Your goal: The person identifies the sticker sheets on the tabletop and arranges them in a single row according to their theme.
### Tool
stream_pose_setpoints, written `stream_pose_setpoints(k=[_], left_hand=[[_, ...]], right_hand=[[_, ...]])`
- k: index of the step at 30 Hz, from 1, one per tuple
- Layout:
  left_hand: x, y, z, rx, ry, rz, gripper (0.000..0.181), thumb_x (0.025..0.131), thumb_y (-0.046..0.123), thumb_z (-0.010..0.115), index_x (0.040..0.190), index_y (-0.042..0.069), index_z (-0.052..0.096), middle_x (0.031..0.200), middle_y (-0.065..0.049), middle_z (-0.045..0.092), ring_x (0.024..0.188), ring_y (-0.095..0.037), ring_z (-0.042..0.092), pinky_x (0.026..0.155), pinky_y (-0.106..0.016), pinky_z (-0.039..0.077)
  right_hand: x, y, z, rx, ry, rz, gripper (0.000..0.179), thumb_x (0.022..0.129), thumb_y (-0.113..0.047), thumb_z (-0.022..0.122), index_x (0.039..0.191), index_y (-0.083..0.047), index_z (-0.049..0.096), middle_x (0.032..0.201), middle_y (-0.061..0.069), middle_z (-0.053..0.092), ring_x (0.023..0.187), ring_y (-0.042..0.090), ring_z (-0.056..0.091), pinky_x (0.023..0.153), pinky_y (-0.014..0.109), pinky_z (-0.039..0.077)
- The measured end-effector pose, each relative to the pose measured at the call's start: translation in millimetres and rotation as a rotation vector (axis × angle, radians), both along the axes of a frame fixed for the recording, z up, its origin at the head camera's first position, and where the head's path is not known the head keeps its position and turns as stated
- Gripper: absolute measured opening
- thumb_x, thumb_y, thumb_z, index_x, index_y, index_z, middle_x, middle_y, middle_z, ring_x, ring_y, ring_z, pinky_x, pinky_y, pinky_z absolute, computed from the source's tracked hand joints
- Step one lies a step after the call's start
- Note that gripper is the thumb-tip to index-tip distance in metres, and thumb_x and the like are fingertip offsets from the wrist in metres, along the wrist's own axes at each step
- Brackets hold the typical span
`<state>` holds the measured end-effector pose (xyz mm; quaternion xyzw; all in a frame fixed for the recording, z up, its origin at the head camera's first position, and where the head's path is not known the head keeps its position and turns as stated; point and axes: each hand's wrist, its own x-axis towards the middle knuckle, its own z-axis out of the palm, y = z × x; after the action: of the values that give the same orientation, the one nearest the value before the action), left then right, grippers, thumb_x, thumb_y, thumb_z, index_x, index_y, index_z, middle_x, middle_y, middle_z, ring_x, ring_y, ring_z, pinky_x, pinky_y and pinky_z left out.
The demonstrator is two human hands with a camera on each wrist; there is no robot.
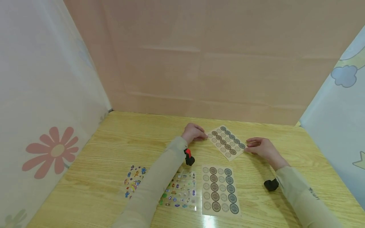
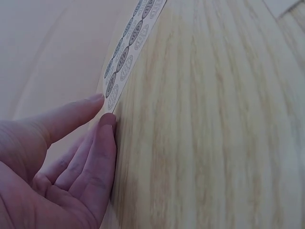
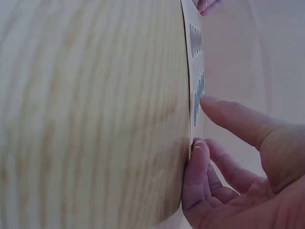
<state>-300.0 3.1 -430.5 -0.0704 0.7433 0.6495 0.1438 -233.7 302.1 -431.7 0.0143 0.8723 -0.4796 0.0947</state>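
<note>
A beige sticker sheet with rows of round brown, dark and pale stickers is turned at an angle, low over the wooden table. My left hand pinches its left corner; in the left wrist view the thumb is on one side of that corner and a fingertip on the other. At the opposite corner, my right hand holds the sheet between thumb and fingers. The right wrist view shows the sheet nearly edge-on, the thumb on its printed face and fingertips at its edge, close to the tabletop.
A second sheet of round stickers lies nearer on the table. Left of it are a clear sheet of small colourful stickers and another colourful sticker sheet, partly hidden by the left sleeve. A brown backdrop rises behind.
</note>
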Motion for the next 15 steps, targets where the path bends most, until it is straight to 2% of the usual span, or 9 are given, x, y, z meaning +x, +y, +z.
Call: stream_pose_setpoints(k=[4, 6, 12, 15], left_hand=[[-3.0, -1.9, -3.8, 0.002, -0.003, -0.017, 0.031, 0.070, -0.007, 0.081, 0.099, -0.006, 0.070, 0.083, -0.012, 0.068, 0.067, -0.019, 0.068, 0.065, -0.032, 0.059], [-4.5, -3.8, -4.8, -0.001, -0.004, -0.049, 0.031, 0.071, -0.007, 0.080, 0.100, -0.006, 0.070, 0.084, -0.011, 0.068, 0.068, -0.019, 0.069, 0.065, -0.031, 0.059], [-6.4, -12.7, -0.8, -0.002, -0.018, -0.187, 0.030, 0.075, -0.003, 0.079, 0.103, -0.006, 0.070, 0.087, -0.011, 0.070, 0.079, -0.023, 0.070, 0.071, -0.032, 0.059], [-7.9, -16.3, 2.3, 0.018, -0.050, -0.258, 0.029, 0.079, -0.002, 0.075, 0.107, -0.007, 0.069, 0.091, -0.016, 0.071, 0.085, -0.026, 0.070, 0.077, -0.035, 0.058]], right_hand=[[0.2, -2.6, -3.0, 0.065, 0.036, 0.000, 0.054, 0.082, -0.016, 0.077, 0.124, 0.010, 0.054, 0.107, 0.019, 0.063, 0.082, 0.008, 0.058, 0.067, 0.022, 0.053], [-0.2, -4.0, -4.6, 0.106, 0.050, -0.001, 0.053, 0.081, -0.017, 0.078, 0.122, 0.009, 0.057, 0.105, 0.017, 0.063, 0.083, 0.011, 0.056, 0.066, 0.020, 0.051], [-1.2, -9.1, -5.3, 0.152, 0.055, -0.005, 0.046, 0.081, -0.017, 0.078, 0.116, 0.007, 0.061, 0.100, 0.014, 0.061, 0.083, 0.018, 0.052, 0.063, 0.022, 0.048], [-1.4, -10.2, -4.6, 0.151, 0.046, 0.001, 0.045, 0.082, -0.016, 0.077, 0.116, 0.007, 0.061, 0.100, 0.013, 0.060, 0.083, 0.019, 0.052, 0.064, 0.022, 0.048]])
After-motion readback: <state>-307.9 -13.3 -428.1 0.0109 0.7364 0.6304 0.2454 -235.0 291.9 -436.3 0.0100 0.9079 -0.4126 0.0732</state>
